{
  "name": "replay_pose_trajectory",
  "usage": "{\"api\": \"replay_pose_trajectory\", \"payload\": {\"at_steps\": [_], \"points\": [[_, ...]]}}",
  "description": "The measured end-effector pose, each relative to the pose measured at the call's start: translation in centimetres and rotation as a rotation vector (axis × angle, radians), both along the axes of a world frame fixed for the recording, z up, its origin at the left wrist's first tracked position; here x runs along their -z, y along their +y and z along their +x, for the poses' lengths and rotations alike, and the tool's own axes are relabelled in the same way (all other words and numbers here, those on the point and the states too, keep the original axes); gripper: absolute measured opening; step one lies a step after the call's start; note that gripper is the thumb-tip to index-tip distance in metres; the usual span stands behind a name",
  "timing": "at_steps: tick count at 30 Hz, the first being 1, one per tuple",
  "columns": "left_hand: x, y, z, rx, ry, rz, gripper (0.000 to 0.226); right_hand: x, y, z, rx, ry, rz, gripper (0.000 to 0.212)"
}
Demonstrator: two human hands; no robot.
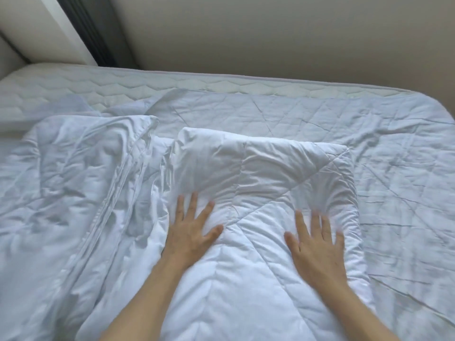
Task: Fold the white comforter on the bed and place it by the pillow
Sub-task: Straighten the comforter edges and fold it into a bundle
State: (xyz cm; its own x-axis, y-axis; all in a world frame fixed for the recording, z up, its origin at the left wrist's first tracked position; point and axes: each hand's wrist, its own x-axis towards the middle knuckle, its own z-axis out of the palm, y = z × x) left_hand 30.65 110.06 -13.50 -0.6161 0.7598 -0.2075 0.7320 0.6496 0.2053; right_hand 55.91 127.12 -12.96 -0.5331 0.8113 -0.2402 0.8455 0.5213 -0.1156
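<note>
The white quilted comforter [261,173] lies folded into a thick rectangular bundle in the middle of the bed. My left hand [193,230] rests flat on its near left part, fingers spread. My right hand [317,244] lies flat on its near right part, fingers spread and slightly blurred. Neither hand grips the fabric. A white pillow [81,168] with a wrinkled cover lies directly to the left of the bundle, touching it.
The bed [394,168] has a wrinkled quilted mattress cover stretching to the right. Its far edge [221,82] runs along a beige wall [270,33]. A dark vertical frame [86,28] stands at the upper left.
</note>
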Motion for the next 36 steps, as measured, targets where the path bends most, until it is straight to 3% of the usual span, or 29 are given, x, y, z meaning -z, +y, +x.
{"api": "replay_pose_trajectory", "payload": {"at_steps": [3,6,17,26,29,32,36], "points": [[0.1,-6.5,1.5,-0.119,0.090,-0.020,0.084,0.4,-7.2,4.6,0.048,0.101,0.078,0.069],[1.0,-10.7,2.9,-0.177,0.064,-0.015,0.083,1.4,-9.2,6.3,0.094,0.094,0.139,0.065],[3.4,-9.1,2.5,-0.189,0.070,-0.001,0.076,3.8,-8.7,5.2,0.066,0.064,0.197,0.068],[1.0,-10.0,2.2,-0.098,0.045,-0.077,0.076,2.2,-13.5,8.1,0.187,0.044,0.140,0.066],[-0.4,-12.4,4.6,-0.014,0.073,0.065,0.079,2.7,-16.6,11.4,0.351,0.015,0.093,0.075],[0.5,-15.7,6.6,0.099,0.077,0.052,0.076,2.9,-17.6,12.4,0.433,0.012,0.053,0.081],[1.0,-15.3,6.3,0.092,0.089,-0.004,0.077,3.0,-17.7,12.2,0.486,0.121,0.046,0.086]]}}
